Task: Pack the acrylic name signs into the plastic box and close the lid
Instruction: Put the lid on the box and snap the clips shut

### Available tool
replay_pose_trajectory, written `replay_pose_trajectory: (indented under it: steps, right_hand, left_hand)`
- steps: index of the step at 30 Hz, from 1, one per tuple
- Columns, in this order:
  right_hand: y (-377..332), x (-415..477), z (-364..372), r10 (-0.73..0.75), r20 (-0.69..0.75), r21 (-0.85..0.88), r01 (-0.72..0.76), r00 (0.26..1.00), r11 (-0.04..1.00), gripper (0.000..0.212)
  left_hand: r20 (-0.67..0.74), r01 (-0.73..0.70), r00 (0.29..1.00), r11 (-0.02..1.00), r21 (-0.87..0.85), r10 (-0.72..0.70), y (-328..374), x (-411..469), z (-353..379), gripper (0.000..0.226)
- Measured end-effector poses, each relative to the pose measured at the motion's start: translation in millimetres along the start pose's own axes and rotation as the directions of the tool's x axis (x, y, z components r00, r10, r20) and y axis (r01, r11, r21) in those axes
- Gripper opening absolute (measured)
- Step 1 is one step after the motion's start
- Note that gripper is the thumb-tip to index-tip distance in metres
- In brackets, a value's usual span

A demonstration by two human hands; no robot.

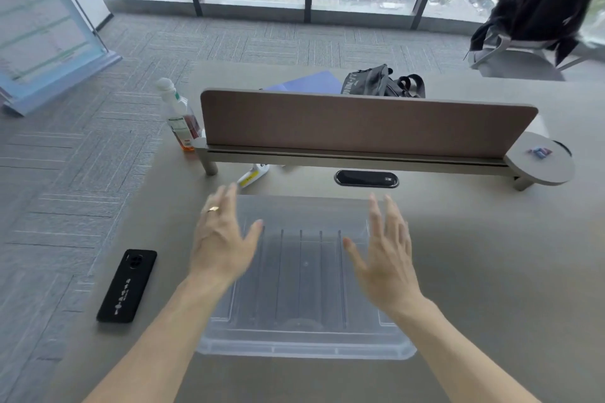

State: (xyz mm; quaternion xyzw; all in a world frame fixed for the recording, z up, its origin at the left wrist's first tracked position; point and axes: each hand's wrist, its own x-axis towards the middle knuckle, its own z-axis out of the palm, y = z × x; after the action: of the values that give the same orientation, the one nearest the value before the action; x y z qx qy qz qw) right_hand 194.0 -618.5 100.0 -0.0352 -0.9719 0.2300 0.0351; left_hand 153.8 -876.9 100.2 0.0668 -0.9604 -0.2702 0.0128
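Both hands spread over the lidded plastic box at lower centre of frame.

The plastic box (306, 291) sits on the table (491, 271), lid (304, 345) apparently on; dark upright lines inside are probably the acrylic name signs. Left hand (222, 245) and right hand (386, 258) hover at its sides, fingers apart, gripping nothing. Judged light, stiff, slippery; signs scratch-prone. Best held by the rim at both short ends.

Lidded plastic box (304, 342) on desk (474, 271), both hands spread above
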Motion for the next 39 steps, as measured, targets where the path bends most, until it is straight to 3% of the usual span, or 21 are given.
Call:
replay_pose_trajectory:
  steps: [2, 4, 6, 9, 14, 21, 39]
  right_hand:
    - [-32, 19, -6, -0.120, -0.001, -0.038, 0.120, 0.993, 0.992, 0.075]
    - [-56, 28, 1, -0.202, 0.061, -0.055, 0.205, 0.977, 0.977, 0.069]
    - [-62, 26, 20, -0.218, 0.156, -0.083, 0.233, 0.963, 0.969, 0.065]
    - [-45, 13, 54, -0.108, 0.296, -0.125, 0.150, 0.949, 0.981, 0.062]
    - [-12, -3, 89, -0.021, 0.296, -0.213, 0.087, 0.955, 0.973, 0.068]
    - [6, -2, 87, -0.053, 0.290, -0.277, 0.136, 0.956, 0.951, 0.079]
    - [10, 4, 103, -0.026, 0.300, -0.336, 0.131, 0.954, 0.933, 0.081]
  left_hand:
    - [-0.030, -0.223, 0.974, 0.973, 0.054, 0.224, 37, 5, 0, 0.075]
    - [0.028, -0.317, 0.948, 0.943, 0.097, 0.316, 54, 3, 11, 0.070]
    - [0.164, -0.310, 0.944, 0.941, 0.133, 0.287, 49, -3, 31, 0.066]
    - [0.292, -0.267, 0.934, 0.944, 0.193, 0.204, 25, -16, 61, 0.065]
    - [0.255, -0.242, 0.952, 0.930, 0.277, 0.171, -7, -29, 91, 0.072]
    - [0.228, -0.217, 0.963, 0.919, 0.330, 0.146, -24, -23, 84, 0.083]
    - [0.274, -0.259, 0.951, 0.859, 0.442, 0.145, -31, -14, 101, 0.087]
